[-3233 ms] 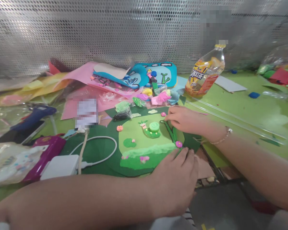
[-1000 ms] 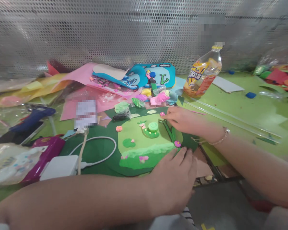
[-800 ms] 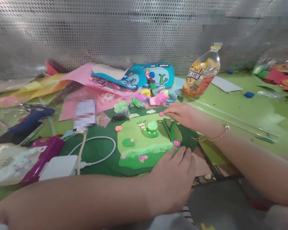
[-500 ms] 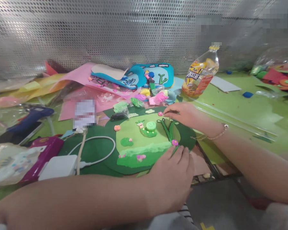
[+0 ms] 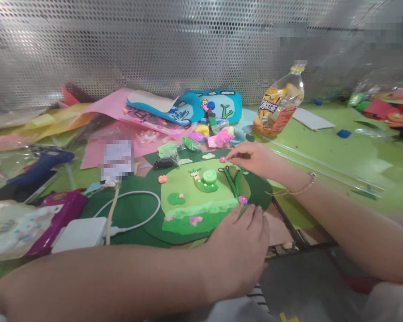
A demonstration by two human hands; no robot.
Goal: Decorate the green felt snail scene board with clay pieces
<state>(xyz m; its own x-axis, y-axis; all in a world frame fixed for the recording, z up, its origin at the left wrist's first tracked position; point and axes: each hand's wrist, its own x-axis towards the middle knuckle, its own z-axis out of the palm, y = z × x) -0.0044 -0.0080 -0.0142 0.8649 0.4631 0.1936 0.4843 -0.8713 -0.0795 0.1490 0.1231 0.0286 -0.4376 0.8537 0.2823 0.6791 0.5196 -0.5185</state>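
A round dark green felt base carries a light green clay picture with a green snail, forked green stems and small pink flowers. My right hand reaches in from the right. Its thumb and forefinger are pinched at a small pink clay flower at the picture's top edge. My left hand lies at the near right rim of the base. Its fingers rest flat just below another pink flower.
A white charger and cable lie on the felt's left side, beside a magenta case. Bags of coloured clay, pink sheets and a blue foam picture crowd the back. A drink bottle leans at the right. The table edge is below my left hand.
My right hand's pinch has crept from the top of the green stems up to the small pink flower. My left hand has stayed on the rim. The view has drifted slightly.
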